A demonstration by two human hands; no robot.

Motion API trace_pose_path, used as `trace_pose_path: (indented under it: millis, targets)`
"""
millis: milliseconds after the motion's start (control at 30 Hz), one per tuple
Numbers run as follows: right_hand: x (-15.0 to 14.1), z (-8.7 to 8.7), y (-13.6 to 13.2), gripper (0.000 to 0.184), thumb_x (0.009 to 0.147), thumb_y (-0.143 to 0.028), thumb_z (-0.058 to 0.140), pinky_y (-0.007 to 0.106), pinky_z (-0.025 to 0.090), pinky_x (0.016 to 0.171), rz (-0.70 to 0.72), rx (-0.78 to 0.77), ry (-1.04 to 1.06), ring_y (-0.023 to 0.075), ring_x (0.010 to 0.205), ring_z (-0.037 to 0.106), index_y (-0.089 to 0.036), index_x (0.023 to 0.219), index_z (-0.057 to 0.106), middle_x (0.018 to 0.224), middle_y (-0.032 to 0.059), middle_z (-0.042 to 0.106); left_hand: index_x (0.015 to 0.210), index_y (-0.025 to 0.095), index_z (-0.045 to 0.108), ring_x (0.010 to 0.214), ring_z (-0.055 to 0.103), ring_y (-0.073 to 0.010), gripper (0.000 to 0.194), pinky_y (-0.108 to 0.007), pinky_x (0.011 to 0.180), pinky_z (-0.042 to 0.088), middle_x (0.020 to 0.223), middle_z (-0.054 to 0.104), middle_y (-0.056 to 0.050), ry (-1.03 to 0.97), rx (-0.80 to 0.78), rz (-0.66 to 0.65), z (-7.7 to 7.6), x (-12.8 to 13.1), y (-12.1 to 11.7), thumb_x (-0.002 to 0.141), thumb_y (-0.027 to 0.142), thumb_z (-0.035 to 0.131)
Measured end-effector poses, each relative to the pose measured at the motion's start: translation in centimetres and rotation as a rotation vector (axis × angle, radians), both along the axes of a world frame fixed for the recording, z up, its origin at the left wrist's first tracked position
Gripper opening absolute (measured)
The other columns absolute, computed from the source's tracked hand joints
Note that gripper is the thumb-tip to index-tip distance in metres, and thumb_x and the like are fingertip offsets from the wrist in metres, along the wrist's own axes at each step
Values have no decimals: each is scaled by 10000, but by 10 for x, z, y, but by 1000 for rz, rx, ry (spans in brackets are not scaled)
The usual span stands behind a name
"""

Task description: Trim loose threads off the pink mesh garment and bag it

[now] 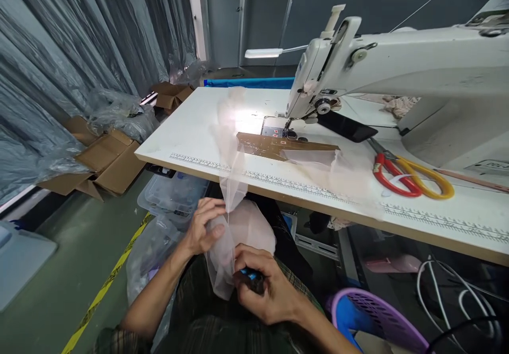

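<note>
Sheer pale pink fabric hangs over the table's front edge and bunches on my lap. My left hand is closed on the fabric, pinching its edge between thumb and fingers just below the table. Lower and to the right, my right hand is wrapped round a small black tool with blue marks. The tool's working end is hidden, so its exact kind cannot be made out. Fingertips of the right hand touch the fabric. A strip of the same fabric runs up onto the white table.
A sewing machine stands on the table with a brown template by its needle. Red-and-yellow-handled scissors and a black phone-like slab lie to the right. A purple basket stands below right; cardboard boxes sit left.
</note>
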State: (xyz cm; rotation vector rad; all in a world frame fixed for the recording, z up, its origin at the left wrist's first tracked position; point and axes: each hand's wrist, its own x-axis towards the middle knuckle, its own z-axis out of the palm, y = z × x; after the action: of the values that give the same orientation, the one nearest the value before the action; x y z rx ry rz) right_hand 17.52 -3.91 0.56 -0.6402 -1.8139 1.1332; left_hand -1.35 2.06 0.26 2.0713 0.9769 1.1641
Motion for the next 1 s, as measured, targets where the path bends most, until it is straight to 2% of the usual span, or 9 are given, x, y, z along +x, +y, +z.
trace_pose_path:
  millis: [67,133,233,300,400,500,733,867,1000]
  targets:
    - [5,-1,-1,152,604,-90,474,238,343,525,8,-27,-11,117,570,438,-217,656,410,655,-11,490,907,186,719,1018,575,-289,410,-457,956,361,1073,679,-137,-62,-181,-159,0,8,1,855,504,465]
    - [13,-3,0,138,616,-107,483,240,351,533,2,-78,-38,119,576,435,-215,648,404,652,-11,488,790,171,703,911,616,-257,379,-410,907,415,936,704,-119,-170,-377,-207,-2,13,0,824,510,536]
    - [27,-8,9,85,703,-164,517,232,362,531,-10,-192,-151,113,563,423,-206,666,453,622,-22,479,720,149,677,648,593,-169,346,-297,685,474,685,663,-54,-245,-603,-78,-4,14,-5,739,495,671]
    - [33,-11,21,110,800,-256,525,226,349,507,-61,-250,-251,108,545,411,-195,711,505,606,-27,484,770,137,702,576,552,-131,361,-245,577,449,683,659,-42,-236,-689,5,-4,13,-8,716,494,700]
    - [33,-11,42,360,937,-431,379,239,368,530,-178,-253,-312,123,581,464,-182,748,556,689,10,568,861,134,744,567,541,-116,367,-220,537,428,757,701,-60,-210,-727,57,-2,10,-12,726,473,704]
    - [24,-7,59,527,978,-490,236,259,388,584,-201,-192,-355,146,609,517,-177,776,609,676,24,579,903,137,765,556,535,-116,363,-217,529,412,732,714,-61,-176,-725,69,-2,9,-13,746,457,693]
    - [6,-8,70,456,968,-464,302,247,308,538,-165,-12,-453,130,527,445,-192,733,583,576,-11,497,882,130,778,540,515,-115,357,-224,513,397,723,720,-69,-185,-709,97,-5,7,-13,746,448,693]
    - [8,-15,68,482,961,-500,294,249,298,527,-244,-46,-458,128,511,432,-193,707,565,556,-14,479,863,126,775,515,485,-99,367,-210,495,364,643,680,-45,-232,-725,107,-4,6,-13,742,463,696]
    - [12,-15,59,475,970,-506,278,244,331,544,-196,-96,-419,138,544,459,-194,799,593,589,-12,494,858,137,773,550,509,-99,326,-200,517,370,693,702,-50,-279,-753,83,-2,4,-13,748,436,704]
